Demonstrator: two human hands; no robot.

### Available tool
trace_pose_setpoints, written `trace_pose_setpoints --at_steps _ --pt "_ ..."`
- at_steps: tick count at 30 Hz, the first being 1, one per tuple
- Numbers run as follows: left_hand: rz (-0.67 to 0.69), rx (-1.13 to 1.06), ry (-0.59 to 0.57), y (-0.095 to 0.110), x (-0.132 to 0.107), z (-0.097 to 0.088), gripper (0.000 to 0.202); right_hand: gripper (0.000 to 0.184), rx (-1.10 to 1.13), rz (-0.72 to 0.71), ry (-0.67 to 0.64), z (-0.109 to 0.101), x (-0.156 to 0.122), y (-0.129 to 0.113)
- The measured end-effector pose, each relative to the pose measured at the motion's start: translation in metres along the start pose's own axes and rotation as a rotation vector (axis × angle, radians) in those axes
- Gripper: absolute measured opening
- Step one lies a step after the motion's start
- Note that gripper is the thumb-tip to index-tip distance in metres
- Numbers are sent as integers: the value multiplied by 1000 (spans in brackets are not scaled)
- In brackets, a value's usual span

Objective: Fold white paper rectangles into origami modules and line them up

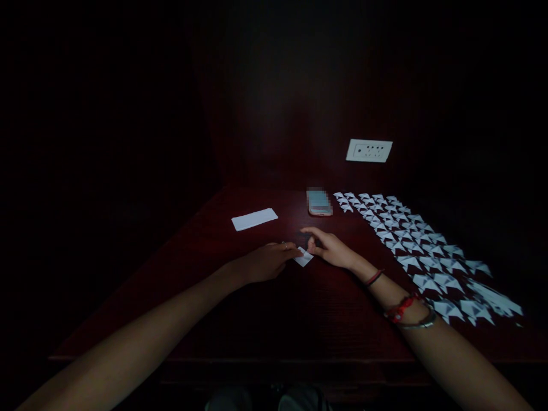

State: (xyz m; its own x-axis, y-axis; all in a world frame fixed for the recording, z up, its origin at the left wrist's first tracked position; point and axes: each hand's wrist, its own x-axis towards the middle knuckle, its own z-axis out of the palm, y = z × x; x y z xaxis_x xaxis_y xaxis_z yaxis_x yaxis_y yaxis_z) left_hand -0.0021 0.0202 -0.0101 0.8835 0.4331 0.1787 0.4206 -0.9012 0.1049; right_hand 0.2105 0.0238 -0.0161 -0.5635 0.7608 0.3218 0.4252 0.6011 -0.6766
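Observation:
A small white folded paper piece [303, 257] lies on the dark red table [265, 308] between my hands. My left hand [268, 261] has its fingers closed and pinches the paper's left edge; a ring shows on one finger. My right hand [327, 247] pinches the paper's right side with thumb and bent fingers, while its index finger stretches out to the left. Red and dark bracelets circle my right wrist.
Several folded white paper pieces [422, 251] lie in rows along the table's right side. A white paper strip [254, 219] and a phone [319, 202] sit further back. A white wall socket [369, 150] is on the dark back panel. The room is very dim.

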Motion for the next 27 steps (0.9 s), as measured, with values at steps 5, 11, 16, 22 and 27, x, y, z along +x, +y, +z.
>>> trace_pose_setpoints --at_steps 5,11,16,22,27 --pt "-18 -9 28 0 0 2 47 44 6 -8 2 -1 0 1" --pt "14 -29 40 0 0 3 48 46 59 -51 -99 -6 -2 4" --pt "16 -52 31 2 1 1 46 44 2 -48 -89 -5 -2 2" --pt "0 -62 13 6 2 -3 43 44 -45 -7 -39 1 1 -2" --pt "11 -78 18 6 2 -3 43 43 -107 -3 -30 5 3 -3"
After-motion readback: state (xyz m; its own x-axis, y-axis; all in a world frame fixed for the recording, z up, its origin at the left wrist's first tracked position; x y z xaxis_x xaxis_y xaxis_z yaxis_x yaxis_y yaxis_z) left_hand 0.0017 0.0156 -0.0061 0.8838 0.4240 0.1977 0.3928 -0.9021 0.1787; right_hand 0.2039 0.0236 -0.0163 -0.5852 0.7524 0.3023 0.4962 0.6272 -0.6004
